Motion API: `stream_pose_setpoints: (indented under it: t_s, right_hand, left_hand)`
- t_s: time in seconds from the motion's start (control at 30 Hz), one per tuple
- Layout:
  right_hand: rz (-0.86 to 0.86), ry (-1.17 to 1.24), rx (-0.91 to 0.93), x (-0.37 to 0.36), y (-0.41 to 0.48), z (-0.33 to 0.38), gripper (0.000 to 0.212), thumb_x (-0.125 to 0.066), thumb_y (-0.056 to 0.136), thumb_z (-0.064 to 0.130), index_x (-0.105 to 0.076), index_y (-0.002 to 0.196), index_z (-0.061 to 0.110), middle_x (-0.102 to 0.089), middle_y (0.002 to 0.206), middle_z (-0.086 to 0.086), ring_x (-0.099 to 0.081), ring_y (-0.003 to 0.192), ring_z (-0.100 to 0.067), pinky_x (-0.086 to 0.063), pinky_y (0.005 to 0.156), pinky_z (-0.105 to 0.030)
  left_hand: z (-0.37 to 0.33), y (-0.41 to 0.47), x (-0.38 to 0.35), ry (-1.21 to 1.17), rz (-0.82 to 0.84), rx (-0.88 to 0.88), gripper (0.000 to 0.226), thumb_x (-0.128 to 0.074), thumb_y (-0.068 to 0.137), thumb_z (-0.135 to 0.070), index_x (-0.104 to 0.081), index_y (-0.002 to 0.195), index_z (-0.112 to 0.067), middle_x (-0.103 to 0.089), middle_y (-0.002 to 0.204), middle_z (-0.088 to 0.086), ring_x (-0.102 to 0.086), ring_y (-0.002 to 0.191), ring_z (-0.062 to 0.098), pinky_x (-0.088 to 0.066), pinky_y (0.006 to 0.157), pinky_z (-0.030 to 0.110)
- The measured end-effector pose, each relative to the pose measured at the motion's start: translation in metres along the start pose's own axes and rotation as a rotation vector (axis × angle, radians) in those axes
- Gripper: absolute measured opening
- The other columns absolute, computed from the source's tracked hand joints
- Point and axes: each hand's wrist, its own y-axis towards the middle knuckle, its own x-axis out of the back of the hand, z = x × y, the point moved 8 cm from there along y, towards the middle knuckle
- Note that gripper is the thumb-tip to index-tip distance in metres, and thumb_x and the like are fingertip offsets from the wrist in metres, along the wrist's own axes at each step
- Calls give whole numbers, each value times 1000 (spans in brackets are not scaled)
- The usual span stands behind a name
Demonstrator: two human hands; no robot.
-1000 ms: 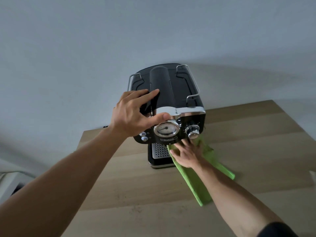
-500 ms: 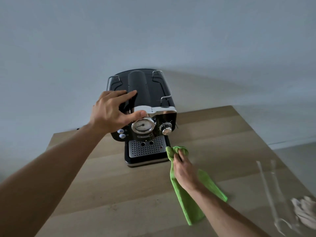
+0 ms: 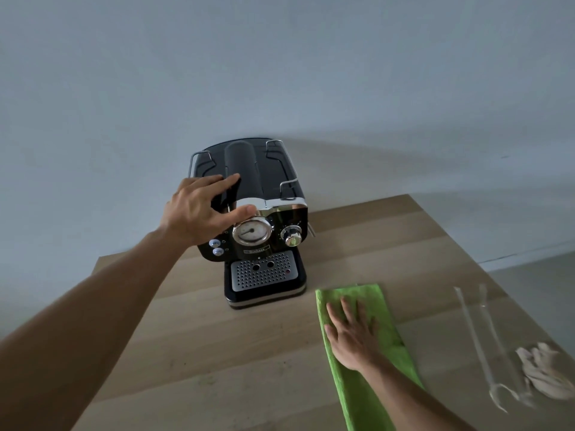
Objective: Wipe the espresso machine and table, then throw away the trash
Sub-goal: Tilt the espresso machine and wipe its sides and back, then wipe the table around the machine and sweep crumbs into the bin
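A pale wooden table [image 3: 202, 353] fills the lower part of the view; its near edge and near corners are cut off by the frame, and only its far edge against the grey wall [image 3: 280, 73] and part of its right edge show. Close to the far edge, toward the left far corner, stands the black espresso machine [image 3: 267, 231], front facing the camera, with a round gauge, a chrome knob and a perforated drip tray; its rear base and left flank are hidden. The left hand [image 3: 202, 209] rests on the machine's top front left, fingers spread loosely over the lid and thumb laid against the chrome band above the gauge, covering that corner. A long green cloth [image 3: 373, 353] lies flat on the table just right of the drip tray, running toward the near edge, where it is cut off. The right hand [image 3: 354, 331] presses flat on it, palm down, fingers spread. Near the right edge lie clear plastic tongs [image 3: 485, 346], faint and hard to trace, and beside them a crumpled pale wad [image 3: 543, 373], blurred, material unclear.
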Motion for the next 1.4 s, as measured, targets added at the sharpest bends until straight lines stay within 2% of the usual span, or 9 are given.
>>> stream_pose_setpoints:
  t_s: [0.17,0.27,0.4,0.5,0.67,1.03,1.17,1.27,1.4]
  right_hand:
    - [-40,58,18,20,-15,-9,53,-14,98,49,0,147,37,11,157,4,11,144,-22,0,114,-48]
    - [-80,55,6,32,-26,-22,77,8,81,69,-7,148,34,-1,158,4,1,145,-20,-10,116,-45]
    - [-116,66,-1,46,-28,-42,74,5,81,59,-11,148,32,-12,157,1,-9,144,-19,-15,115,-38]
    - [-109,73,5,54,-27,-55,53,-18,99,44,-11,149,28,-14,156,-1,-9,144,-20,-14,115,-39]
    - [-73,70,16,59,-20,-74,51,-21,101,41,-9,149,28,-11,157,-1,-7,144,-21,-11,115,-40]
    - [-6,-113,180,41,8,-81,53,-29,98,45,-18,147,26,-6,156,-3,-4,143,-28,-9,115,-44]
    - [-1,-109,192,37,4,-81,55,-27,98,45,-13,148,27,1,157,-3,1,144,-27,-4,115,-44]
    - [-39,-82,212,50,8,-76,49,-32,98,43,-29,144,26,-15,153,-3,-9,142,-25,-12,114,-41]
    - [-79,-53,216,70,26,-66,43,-41,96,38,-42,135,20,-27,147,-2,-23,135,-24,-23,109,-40]
  left_hand:
    - [-11,-8,-2,31,25,13,89,-25,65,-88,-39,140,-41,-42,146,-5,-30,136,22,-25,110,53]
    - [-34,-25,-3,-74,-126,-15,68,-36,79,-69,-51,133,-31,-49,140,-6,-35,133,19,-13,111,60]
    - [-79,-51,-13,-109,-311,-108,50,-50,84,-50,-58,126,-24,-53,135,-3,-40,130,19,-8,112,60]
    - [-125,-74,-34,-162,-331,-266,49,-53,84,-44,-59,125,-18,-54,133,2,-43,128,22,-15,113,55]
    - [-175,-112,-116,-179,-85,-429,49,-52,83,-42,-60,123,-14,-57,127,5,-50,120,25,-34,106,45]
    - [-125,-139,-267,226,609,38,53,-36,96,-45,-31,142,-18,-33,147,1,-44,124,22,-35,98,37]
    - [-120,-135,-269,216,548,115,40,-38,97,-38,-45,131,-18,-43,138,0,-49,118,20,-38,94,34]
    - [-110,-130,-265,45,481,319,29,-48,93,-23,-52,121,-18,-50,126,2,-58,106,23,-46,81,35]
    - [-93,-129,-269,-182,404,568,45,-53,88,-13,-45,131,-21,-66,102,8,-64,86,29,-46,66,35]
